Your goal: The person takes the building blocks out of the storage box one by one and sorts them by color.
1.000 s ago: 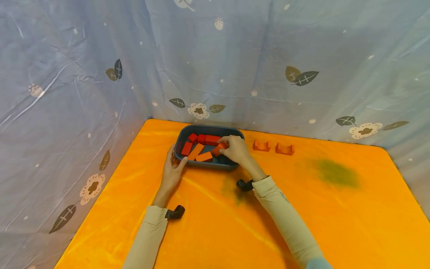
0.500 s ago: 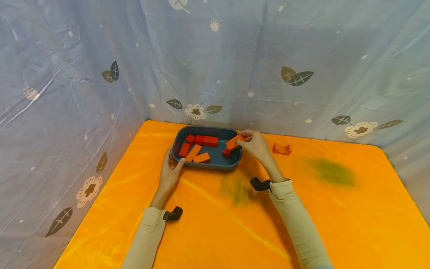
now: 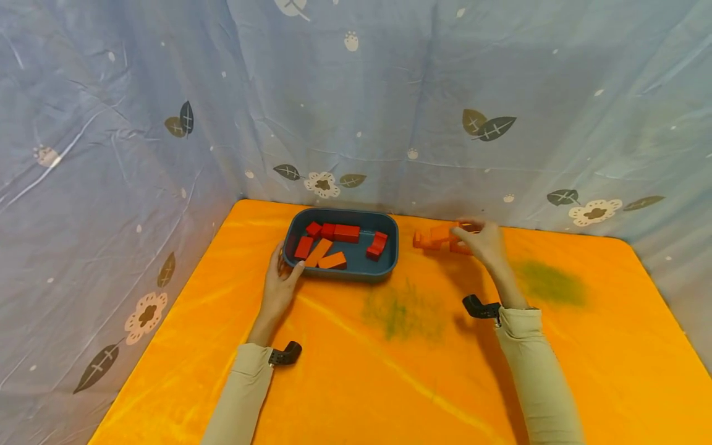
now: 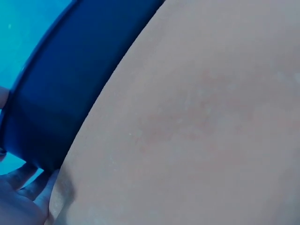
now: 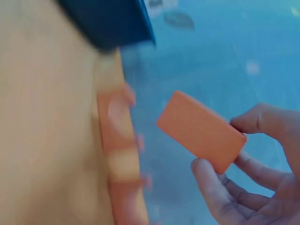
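Observation:
My left hand (image 3: 278, 293) holds the near-left corner of a dark blue plastic container (image 3: 361, 263), thumb at the front rim and fingers around the outer left side. In the left wrist view, the container's wall (image 4: 61, 89) shows beside the fingertips. Right of the container, my right hand (image 3: 491, 248) pinches an orange rectangular block (image 5: 201, 131) between thumb and fingers. The block is held above two orange arch-shaped blocks, the left one (image 3: 425, 240) and the right one (image 3: 460, 248), which the hand and held block partly cover.
Inside the container lie several red and orange blocks, among them a red notched block (image 3: 377, 246) at its right and an orange oblong block (image 3: 332, 260) near the front. A patterned curtain (image 3: 356, 111) hangs behind the yellow tabletop (image 3: 356, 371).
My right hand has picked the orange rectangular block out of the container and carried it right, over the arch-shaped blocks. The left hand has kept its hold on the container.

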Motion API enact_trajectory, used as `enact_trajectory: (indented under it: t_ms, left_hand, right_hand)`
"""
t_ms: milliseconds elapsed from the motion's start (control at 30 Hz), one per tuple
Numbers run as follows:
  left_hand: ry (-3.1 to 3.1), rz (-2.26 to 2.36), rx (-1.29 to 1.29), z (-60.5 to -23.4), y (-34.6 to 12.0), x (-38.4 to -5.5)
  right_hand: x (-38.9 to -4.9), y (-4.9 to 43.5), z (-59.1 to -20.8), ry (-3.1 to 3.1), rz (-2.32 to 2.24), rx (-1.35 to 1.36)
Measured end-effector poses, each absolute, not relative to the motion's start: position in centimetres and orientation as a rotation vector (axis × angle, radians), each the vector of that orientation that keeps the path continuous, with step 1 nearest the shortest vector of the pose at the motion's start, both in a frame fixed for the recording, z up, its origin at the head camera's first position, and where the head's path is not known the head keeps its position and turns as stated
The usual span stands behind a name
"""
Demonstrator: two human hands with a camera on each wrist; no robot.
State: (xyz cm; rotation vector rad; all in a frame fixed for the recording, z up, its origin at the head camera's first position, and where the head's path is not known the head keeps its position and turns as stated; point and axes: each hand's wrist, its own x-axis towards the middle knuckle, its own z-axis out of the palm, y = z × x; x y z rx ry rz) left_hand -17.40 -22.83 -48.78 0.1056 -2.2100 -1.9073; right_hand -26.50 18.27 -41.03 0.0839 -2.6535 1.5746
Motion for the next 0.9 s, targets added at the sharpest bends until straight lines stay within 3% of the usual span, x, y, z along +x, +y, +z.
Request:
enact_trajectory:
  t_ms: [367, 633, 900]
  left_hand:
    - [-2.212, -1.977, 0.121, -46.6, -22.4, -16.6]
    - [-2.247, -1.970, 0.138, -45.3, -21.9, -15.9]
    - [-2.241, -1.984, 0.136, -45.2, -22.0, -16.1]
  right_hand:
    - [-25.8, 27.7, -44.0, -2.435, 1.668, -0.367]
    - [-26.6, 29.7, -45.3, -2.406, 1.746, -0.453]
    - [-26.9, 30.0, -45.0, -2.694, 1.378, -0.430]
